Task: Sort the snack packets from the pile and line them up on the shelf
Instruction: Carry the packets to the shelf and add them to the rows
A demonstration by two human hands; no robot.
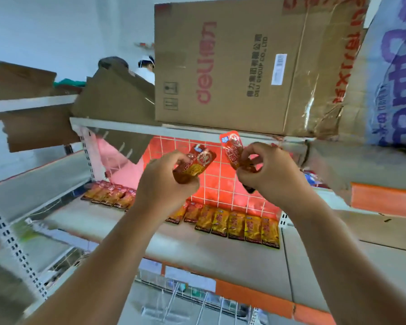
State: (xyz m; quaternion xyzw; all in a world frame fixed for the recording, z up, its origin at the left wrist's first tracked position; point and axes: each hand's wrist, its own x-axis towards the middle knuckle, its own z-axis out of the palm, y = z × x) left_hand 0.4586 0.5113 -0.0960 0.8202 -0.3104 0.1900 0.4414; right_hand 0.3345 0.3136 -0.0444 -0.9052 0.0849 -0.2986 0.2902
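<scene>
At the shelf's (197, 249) left lay about four packets (110, 195). The raised left hand (164, 184) gripped one tilted packet (195, 164); the right hand (267, 174) pinched one upright packet (232, 151). Below lay a row (227, 224) of seven.

An orange-red snack packet (195, 164) tilts in the left hand (164, 184); a second packet (232, 150) stands upright in the right hand (265, 172). Below both, a row of packets (237, 227) lies flat on the shelf (197, 250).
</scene>
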